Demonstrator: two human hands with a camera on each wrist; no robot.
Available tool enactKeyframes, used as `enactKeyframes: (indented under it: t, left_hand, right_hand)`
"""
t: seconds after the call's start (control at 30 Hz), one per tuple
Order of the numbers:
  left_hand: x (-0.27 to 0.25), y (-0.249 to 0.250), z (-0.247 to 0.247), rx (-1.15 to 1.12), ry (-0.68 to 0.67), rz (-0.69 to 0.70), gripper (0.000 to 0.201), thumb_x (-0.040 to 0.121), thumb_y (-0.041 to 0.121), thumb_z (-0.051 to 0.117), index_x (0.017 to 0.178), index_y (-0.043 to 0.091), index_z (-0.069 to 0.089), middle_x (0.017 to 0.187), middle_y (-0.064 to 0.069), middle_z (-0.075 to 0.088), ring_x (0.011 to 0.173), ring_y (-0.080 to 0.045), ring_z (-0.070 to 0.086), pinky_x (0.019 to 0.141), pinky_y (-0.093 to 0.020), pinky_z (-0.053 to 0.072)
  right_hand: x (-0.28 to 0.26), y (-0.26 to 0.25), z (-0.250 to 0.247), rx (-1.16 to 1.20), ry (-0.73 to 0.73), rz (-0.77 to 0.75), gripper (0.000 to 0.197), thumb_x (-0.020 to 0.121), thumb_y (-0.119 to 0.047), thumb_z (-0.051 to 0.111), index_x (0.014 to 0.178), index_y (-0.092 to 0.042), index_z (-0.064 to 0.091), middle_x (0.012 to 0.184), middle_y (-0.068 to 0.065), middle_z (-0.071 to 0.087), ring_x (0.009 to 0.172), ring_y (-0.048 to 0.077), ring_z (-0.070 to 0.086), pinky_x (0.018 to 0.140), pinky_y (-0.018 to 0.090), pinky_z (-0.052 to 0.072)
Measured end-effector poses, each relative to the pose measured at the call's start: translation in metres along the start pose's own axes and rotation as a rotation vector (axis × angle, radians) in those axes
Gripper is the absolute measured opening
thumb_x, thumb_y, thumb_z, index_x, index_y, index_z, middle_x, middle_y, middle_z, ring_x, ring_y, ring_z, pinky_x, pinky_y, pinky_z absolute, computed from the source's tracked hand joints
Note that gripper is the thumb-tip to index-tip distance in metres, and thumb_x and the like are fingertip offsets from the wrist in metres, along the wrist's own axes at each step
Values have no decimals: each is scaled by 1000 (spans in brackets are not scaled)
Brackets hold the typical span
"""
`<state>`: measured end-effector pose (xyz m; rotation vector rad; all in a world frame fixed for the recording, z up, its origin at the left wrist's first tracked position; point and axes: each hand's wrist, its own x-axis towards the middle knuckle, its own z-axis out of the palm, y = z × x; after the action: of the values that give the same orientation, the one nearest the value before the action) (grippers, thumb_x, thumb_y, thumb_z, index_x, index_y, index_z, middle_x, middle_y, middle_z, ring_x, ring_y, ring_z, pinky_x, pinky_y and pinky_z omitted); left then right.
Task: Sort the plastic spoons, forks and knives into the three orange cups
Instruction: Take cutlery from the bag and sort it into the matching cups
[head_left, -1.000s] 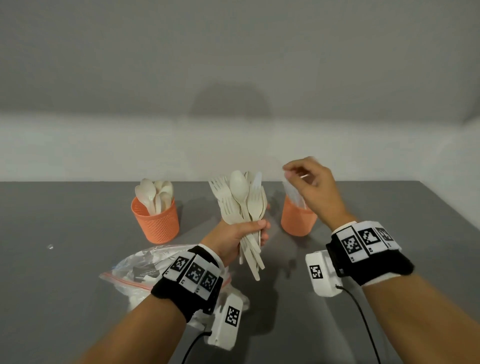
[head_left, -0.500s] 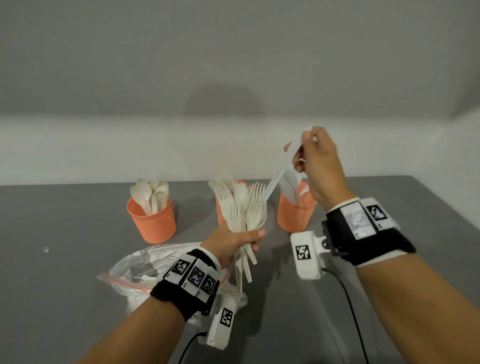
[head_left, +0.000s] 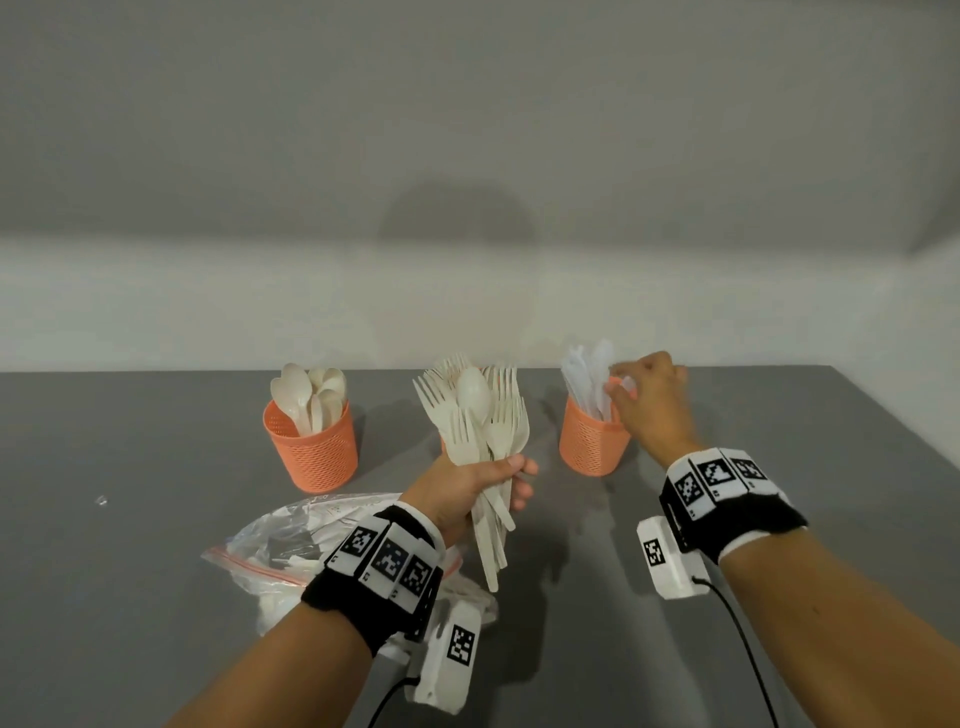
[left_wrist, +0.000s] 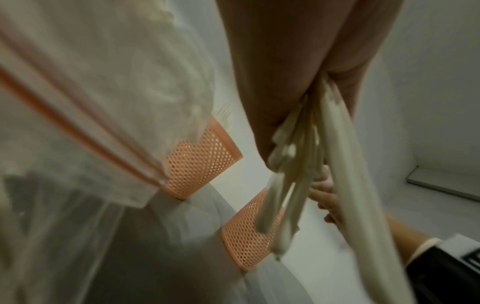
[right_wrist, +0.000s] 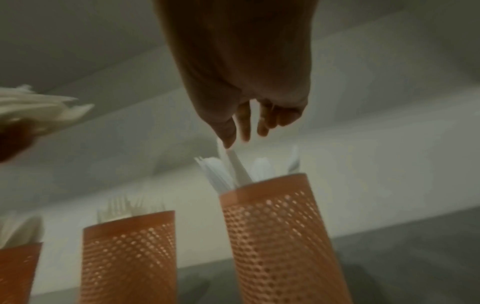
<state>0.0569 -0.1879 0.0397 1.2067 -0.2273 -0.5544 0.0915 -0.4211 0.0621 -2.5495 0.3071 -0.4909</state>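
Two hands: both raised over the grey table, wrist bands with coded squares on each
Bag: a clear zip bag with an orange seal strip lies crumpled nearest, left of centre, partly under the left forearm; contents too blurred to tell
Left hand: the left hand is fisted round a bundle of cutlery at mid-handle, palm side turned right; thumb and fingers wrap it closed
Bundle axis: roughly upright, tilted slightly; handles point down and toward the near edge, heads fan up and away; mostly forks with one spoon bowl at the front
Right hand: the right hand reaches forward to the rim of the right cup, back of hand up; thumb and forefinger extended down among the knife tips, other fingers loosely bent; whether it pinches one I cannot tell
Knives: white knives stand upright in the right cup, leaning slightly left
Middle cup: the middle cup, mostly hidden behind the bundle in the head view, holds forks, tines up
Left cup: the left cup, far left, holds spoons, bowls up
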Motion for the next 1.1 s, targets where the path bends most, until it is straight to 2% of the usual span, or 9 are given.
enactKeyframes:
  t: [0.07, 0.13, 0.23, 0.3, 0.37, 0.47, 0.67, 0.83, 1.1]
  left_hand:
    - [1, 3, -1, -61, -8, -1, 19, 88, 6, 55, 106, 1, 55, 77, 1, 71, 61, -11, 65, 59, -25, 54]
    - [1, 6, -1, -121, -23, -2, 30, 90, 5, 50, 119, -3, 50, 81, 1, 73, 65, -11, 67, 58, -23, 55]
    - [0, 12, -2, -142, -42, 31, 24, 91, 1, 45, 114, 4, 53, 82, 2, 74, 69, -10, 69, 59, -24, 57]
    - [-2, 17, -2, -137, -60, 63, 24, 88, -2, 51, 111, 3, 57, 85, -4, 73, 74, -14, 70, 61, -26, 57]
    - [-6, 20, -1, -140, -84, 96, 32, 80, -1, 57, 112, -2, 58, 88, -11, 70, 77, -20, 69, 64, -30, 57]
    - [-13, 22, -5, -190, -101, 82, 41, 77, 1, 55, 117, -4, 53, 84, -11, 70, 74, -21, 69, 64, -31, 56]
    - [-20, 25, -13, -292, -49, -16, 30, 84, 11, 55, 113, 5, 60, 85, -10, 72, 76, -21, 71, 68, -31, 59]
    - [-19, 26, -14, -273, 91, 52, 36, 92, 4, 47, 128, 3, 53, 119, -20, 62, 103, -27, 64, 80, -31, 58]
    - [-23, 32, -27, -239, 319, 135, 15, 91, -2, 47, 86, 5, 59, 66, -6, 65, 54, -14, 65, 54, -27, 57]
  right_hand:
    - [-9, -16, -3, 53, 128, -91, 33, 89, -18, 57, 121, -9, 59, 117, 15, 49, 110, 31, 41, 93, 33, 36]
    - [-21, -40, -7, 250, 152, -219, 22, 88, -20, 59, 107, -12, 64, 103, 7, 54, 97, 24, 51, 85, 32, 43]
    - [-48, -74, -10, 485, -197, -257, 5, 87, -27, 63, 84, -25, 67, 79, -11, 59, 75, 3, 56, 73, 18, 41]
    - [-64, -90, -7, 557, -473, -224, 3, 85, -30, 64, 86, -33, 65, 82, -13, 66, 78, -1, 61, 74, 13, 48]
    - [-74, -98, 1, 670, -581, -141, 7, 87, -26, 63, 93, -29, 65, 91, -6, 70, 84, 4, 66, 74, 18, 54]
    - [-78, -102, 12, 888, -574, 47, 12, 90, -20, 58, 98, -23, 67, 100, 2, 72, 93, 16, 69, 83, 30, 55]
    - [-80, -109, 17, 1095, -547, 111, 21, 96, -17, 48, 99, -13, 68, 100, 5, 72, 97, 18, 68, 90, 27, 53]
    - [-84, -114, 27, 1174, -480, 137, 24, 97, -15, 45, 104, -8, 67, 104, 12, 72, 99, 22, 69, 90, 31, 54]
    - [-77, -119, 29, 1263, -280, 210, 36, 99, -29, 40, 78, -9, 60, 63, 6, 63, 57, 19, 61, 60, 34, 53]
